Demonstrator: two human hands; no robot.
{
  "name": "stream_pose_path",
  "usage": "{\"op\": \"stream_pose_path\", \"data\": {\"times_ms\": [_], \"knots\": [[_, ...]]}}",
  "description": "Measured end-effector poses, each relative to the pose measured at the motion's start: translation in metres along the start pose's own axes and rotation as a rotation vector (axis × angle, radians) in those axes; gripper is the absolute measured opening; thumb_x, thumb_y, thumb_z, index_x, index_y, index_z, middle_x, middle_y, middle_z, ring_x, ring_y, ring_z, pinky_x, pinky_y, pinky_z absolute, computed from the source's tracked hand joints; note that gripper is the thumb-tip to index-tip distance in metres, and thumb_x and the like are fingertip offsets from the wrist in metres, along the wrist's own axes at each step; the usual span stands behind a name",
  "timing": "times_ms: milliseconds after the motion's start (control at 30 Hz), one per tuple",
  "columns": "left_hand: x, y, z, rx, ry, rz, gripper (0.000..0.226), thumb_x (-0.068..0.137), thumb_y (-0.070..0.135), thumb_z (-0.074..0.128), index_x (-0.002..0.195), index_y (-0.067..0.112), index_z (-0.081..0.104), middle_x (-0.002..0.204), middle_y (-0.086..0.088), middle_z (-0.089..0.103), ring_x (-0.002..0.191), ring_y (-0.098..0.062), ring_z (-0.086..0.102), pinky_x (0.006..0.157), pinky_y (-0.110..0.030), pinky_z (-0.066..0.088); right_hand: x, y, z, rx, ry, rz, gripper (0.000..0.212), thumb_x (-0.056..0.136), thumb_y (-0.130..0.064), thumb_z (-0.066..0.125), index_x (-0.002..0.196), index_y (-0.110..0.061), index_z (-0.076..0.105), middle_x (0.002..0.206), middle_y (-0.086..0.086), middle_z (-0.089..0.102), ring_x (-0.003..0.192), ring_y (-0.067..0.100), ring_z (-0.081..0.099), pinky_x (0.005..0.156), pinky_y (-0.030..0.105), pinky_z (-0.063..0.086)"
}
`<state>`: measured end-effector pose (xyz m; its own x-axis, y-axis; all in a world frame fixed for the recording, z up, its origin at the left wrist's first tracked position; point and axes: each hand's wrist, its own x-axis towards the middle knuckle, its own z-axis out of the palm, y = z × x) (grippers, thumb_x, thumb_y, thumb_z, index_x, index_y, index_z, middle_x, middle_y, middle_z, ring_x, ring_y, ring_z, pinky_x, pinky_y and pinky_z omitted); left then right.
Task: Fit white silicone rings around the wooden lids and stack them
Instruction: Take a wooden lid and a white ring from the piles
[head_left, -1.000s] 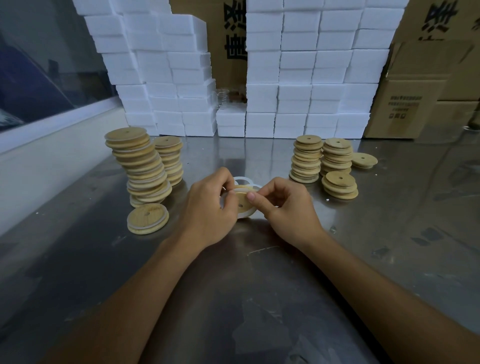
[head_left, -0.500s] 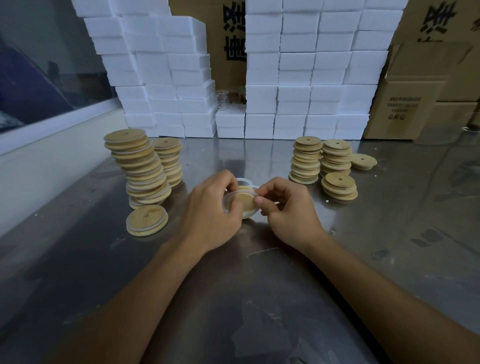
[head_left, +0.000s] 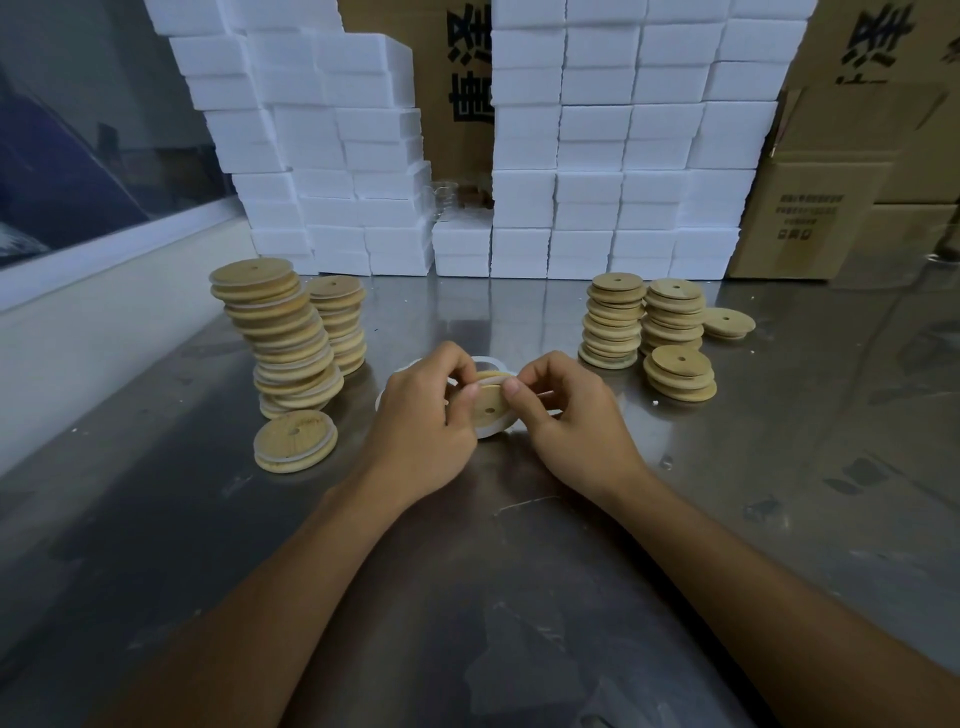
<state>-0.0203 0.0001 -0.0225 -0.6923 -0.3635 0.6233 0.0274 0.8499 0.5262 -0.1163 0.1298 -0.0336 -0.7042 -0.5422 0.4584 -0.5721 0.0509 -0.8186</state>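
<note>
Seating the white silicone ring (head_left: 487, 429) is your step: left hand (head_left: 421, 410) and right hand (head_left: 569, 415) pinch the wooden lid (head_left: 488, 402) between curled fingertips. Next, press the ring fully round.

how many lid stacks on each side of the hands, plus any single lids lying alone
Left stacks: 2, a tall stack and a back stack
Right stacks: 3, at and
Single lids lying alone: 2, at and
Total: 7
</note>
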Motion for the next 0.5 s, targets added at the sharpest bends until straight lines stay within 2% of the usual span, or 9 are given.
{"op": "stream_pose_path", "data": {"times_ms": [100, 200, 300, 400, 500], "knots": [[0.0009, 0.0011, -0.0007, -0.049, 0.003, -0.047, 0.034, 0.088, 0.008, 0.062, 0.074, 0.034, 0.046, 0.074, 0.015, 0.059, 0.073, -0.009, 0.062, 0.057, -0.007, 0.04, 0.0009, 0.0007, -0.0004, -0.015, 0.013, 0.019, 0.016, 0.091, -0.03, 0.068, 0.078, -0.026, 0.059, 0.074, -0.01, 0.067, 0.072, 0.003, 0.065, 0.061, 0.015, 0.049], [0.0008, 0.002, -0.0002, -0.055, 0.0, -0.06, 0.035, 0.088, 0.008, 0.062, 0.073, 0.035, 0.044, 0.073, 0.015, 0.059, 0.071, -0.007, 0.061, 0.057, -0.007, 0.038, 0.0011, -0.0005, -0.0019, -0.018, 0.015, 0.011, 0.017, 0.09, -0.023, 0.07, 0.077, -0.026, 0.059, 0.071, -0.009, 0.065, 0.067, 0.004, 0.063, 0.06, 0.017, 0.05], [0.0009, 0.0029, -0.0004, -0.055, -0.01, -0.056, 0.033, 0.088, 0.009, 0.062, 0.075, 0.034, 0.045, 0.075, 0.014, 0.06, 0.073, -0.009, 0.061, 0.058, -0.007, 0.039, 0.0024, -0.0017, -0.0046, 0.004, 0.009, 0.033, 0.019, 0.088, -0.014, 0.071, 0.076, -0.024, 0.061, 0.072, -0.006, 0.066, 0.07, 0.012, 0.066, 0.068, 0.032, 0.058], [0.0011, 0.0031, -0.0009, -0.049, -0.011, -0.053, 0.036, 0.088, 0.009, 0.062, 0.074, 0.036, 0.044, 0.076, 0.013, 0.06, 0.074, -0.011, 0.061, 0.06, -0.007, 0.04, 0.0038, -0.0023, -0.0066, 0.028, 0.0, 0.065, 0.019, 0.088, -0.008, 0.071, 0.076, -0.02, 0.063, 0.076, 0.004, 0.069, 0.076, 0.023, 0.069, 0.075, 0.046, 0.059], [0.0016, 0.0037, -0.0012, -0.046, -0.006, -0.05, 0.038, 0.088, 0.008, 0.062, 0.073, 0.037, 0.043, 0.076, 0.016, 0.059, 0.076, -0.011, 0.062, 0.06, -0.005, 0.039, 0.0042, -0.0023, -0.0074, 0.069, -0.004, 0.1, 0.02, 0.087, -0.003, 0.07, 0.075, -0.017, 0.063, 0.078, 0.01, 0.071, 0.078, 0.027, 0.071, 0.077, 0.05, 0.059]]}}
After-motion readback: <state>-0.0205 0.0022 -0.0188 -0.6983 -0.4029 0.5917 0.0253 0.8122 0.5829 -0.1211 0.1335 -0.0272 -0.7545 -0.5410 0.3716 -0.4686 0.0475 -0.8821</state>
